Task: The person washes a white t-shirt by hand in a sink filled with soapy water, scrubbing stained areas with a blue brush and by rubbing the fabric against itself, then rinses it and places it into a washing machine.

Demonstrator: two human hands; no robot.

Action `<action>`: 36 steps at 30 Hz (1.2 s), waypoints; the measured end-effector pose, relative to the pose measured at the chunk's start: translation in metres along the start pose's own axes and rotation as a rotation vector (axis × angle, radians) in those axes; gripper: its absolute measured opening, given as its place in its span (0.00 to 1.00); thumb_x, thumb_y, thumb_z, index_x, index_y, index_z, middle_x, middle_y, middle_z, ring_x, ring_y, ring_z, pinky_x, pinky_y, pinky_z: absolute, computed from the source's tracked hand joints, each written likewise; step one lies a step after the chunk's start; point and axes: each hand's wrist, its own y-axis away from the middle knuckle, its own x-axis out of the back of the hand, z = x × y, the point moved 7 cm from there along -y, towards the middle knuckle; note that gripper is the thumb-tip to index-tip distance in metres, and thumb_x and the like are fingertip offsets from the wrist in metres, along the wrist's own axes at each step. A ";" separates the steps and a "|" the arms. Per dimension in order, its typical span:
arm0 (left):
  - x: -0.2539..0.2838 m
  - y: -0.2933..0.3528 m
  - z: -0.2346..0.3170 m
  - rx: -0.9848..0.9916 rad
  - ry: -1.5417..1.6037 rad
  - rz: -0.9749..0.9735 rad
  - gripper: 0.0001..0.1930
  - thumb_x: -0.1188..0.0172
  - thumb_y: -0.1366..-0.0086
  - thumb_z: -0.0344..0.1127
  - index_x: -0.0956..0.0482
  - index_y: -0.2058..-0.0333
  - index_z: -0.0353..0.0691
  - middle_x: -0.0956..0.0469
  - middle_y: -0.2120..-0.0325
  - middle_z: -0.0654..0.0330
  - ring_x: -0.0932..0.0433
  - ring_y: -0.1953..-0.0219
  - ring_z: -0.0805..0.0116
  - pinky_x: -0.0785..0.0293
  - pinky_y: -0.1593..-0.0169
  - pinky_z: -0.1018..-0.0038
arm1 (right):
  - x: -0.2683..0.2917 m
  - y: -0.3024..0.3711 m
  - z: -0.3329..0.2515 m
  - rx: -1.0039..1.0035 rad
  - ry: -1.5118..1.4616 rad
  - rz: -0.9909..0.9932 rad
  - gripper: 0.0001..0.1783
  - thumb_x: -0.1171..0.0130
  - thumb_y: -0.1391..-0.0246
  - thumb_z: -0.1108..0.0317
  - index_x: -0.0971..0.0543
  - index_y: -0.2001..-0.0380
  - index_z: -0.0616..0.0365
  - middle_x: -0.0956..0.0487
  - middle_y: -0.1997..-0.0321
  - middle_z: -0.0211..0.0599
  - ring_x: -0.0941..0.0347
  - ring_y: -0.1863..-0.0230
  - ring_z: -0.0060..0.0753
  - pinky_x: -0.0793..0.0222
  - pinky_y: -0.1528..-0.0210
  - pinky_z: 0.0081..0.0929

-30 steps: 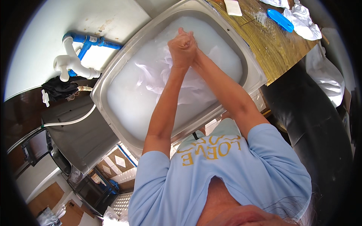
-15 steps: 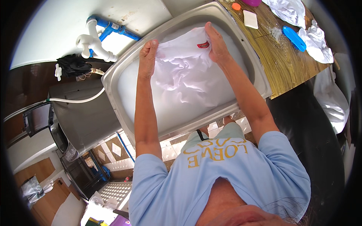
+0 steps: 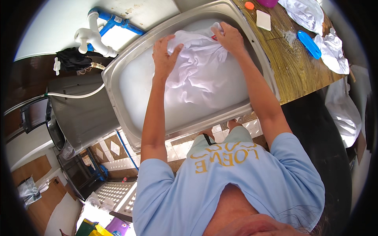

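Observation:
A wet white garment with a small red label near its upper edge lies crumpled in cloudy water inside a steel sink basin. At the garment's upper left edge is my left hand, its thumb and fingers spread apart beside the cloth. My right hand has its thumb and fingers curled on the garment's upper right edge, by the label. Part of the label is covered by these fingers.
A wooden counter adjoins the sink on the right. On it are a blue brush, a pale soap bar, an orange cap and white cloths. A white tap is at the left, above a grey washing machine.
The garment's upper edge, held stretched between both hands before, has slackened and lowered. My left hand has loosened and spread its fingers, moving slightly right. My right hand has curled more.

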 end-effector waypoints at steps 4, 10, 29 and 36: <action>-0.021 0.026 0.024 -0.077 -0.369 -0.235 0.19 0.33 0.46 0.42 0.22 0.56 0.46 0.26 0.64 0.60 0.28 0.58 0.59 0.31 0.54 0.68 | 0.009 0.021 -0.006 0.296 0.149 0.335 0.32 0.34 0.57 0.54 0.29 0.52 0.60 0.34 0.44 0.47 0.35 0.46 0.50 0.37 0.47 0.39; -0.049 -0.023 -0.034 0.090 0.079 -0.383 0.16 0.35 0.44 0.33 0.23 0.56 0.42 0.24 0.64 0.59 0.23 0.64 0.67 0.27 0.59 0.72 | -0.014 0.064 -0.065 0.592 -0.026 0.244 0.27 0.30 0.64 0.59 0.25 0.57 0.51 0.30 0.51 0.41 0.34 0.49 0.48 0.36 0.49 0.42; -0.004 -0.046 -0.052 0.188 0.461 -0.448 0.16 0.34 0.45 0.42 0.23 0.62 0.39 0.25 0.60 0.63 0.26 0.64 0.63 0.30 0.63 0.66 | -0.052 0.064 0.020 -0.049 -0.330 -0.077 0.15 0.36 0.54 0.67 0.22 0.60 0.53 0.27 0.60 0.37 0.29 0.62 0.37 0.31 0.59 0.28; 0.057 0.021 -0.069 0.127 -0.017 -0.295 0.19 0.33 0.47 0.50 0.22 0.72 0.38 0.22 0.71 0.58 0.23 0.69 0.62 0.29 0.65 0.66 | -0.047 0.117 -0.071 0.393 -0.123 0.068 0.17 0.35 0.55 0.65 0.23 0.59 0.52 0.26 0.66 0.36 0.29 0.66 0.36 0.31 0.63 0.29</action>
